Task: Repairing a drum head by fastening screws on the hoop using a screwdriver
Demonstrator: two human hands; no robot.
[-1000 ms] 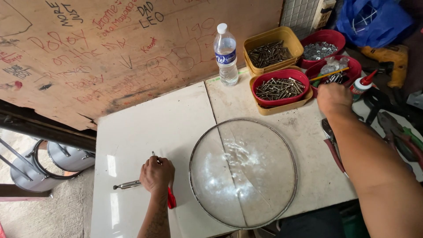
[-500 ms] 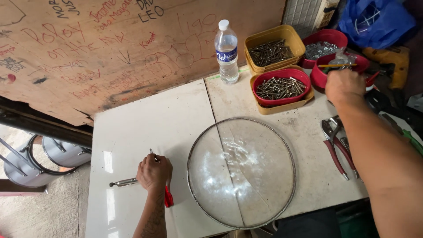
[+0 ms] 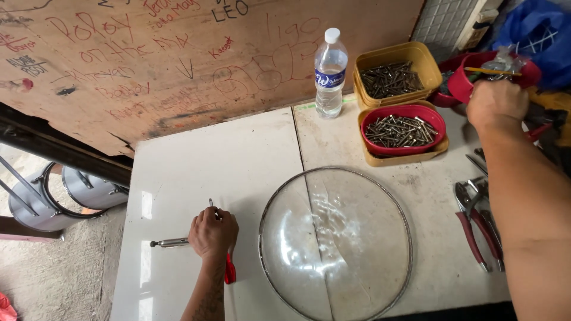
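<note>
My left hand (image 3: 212,232) rests on the white table (image 3: 178,178), closed around a metal tool with red handles (image 3: 229,268); its steel tip (image 3: 169,242) sticks out to the left. My right hand (image 3: 496,102) is raised at the far right and grips the rim of a red bowl (image 3: 467,77) lifted off the table, holding clear plastic and small parts. A round glass lid with a metal rim (image 3: 335,238) lies flat between my arms.
A water bottle (image 3: 329,74) stands at the back. Beside it are a yellow tub of screws (image 3: 395,74) and a red bowl of screws in a yellow tub (image 3: 402,131). Red-handled pliers (image 3: 473,223) lie at right. Metal stools (image 3: 65,193) stand left, below the table.
My right hand has taken hold of the red bowl at the far right and lifted it off the table. My left hand has stayed on the tool.
</note>
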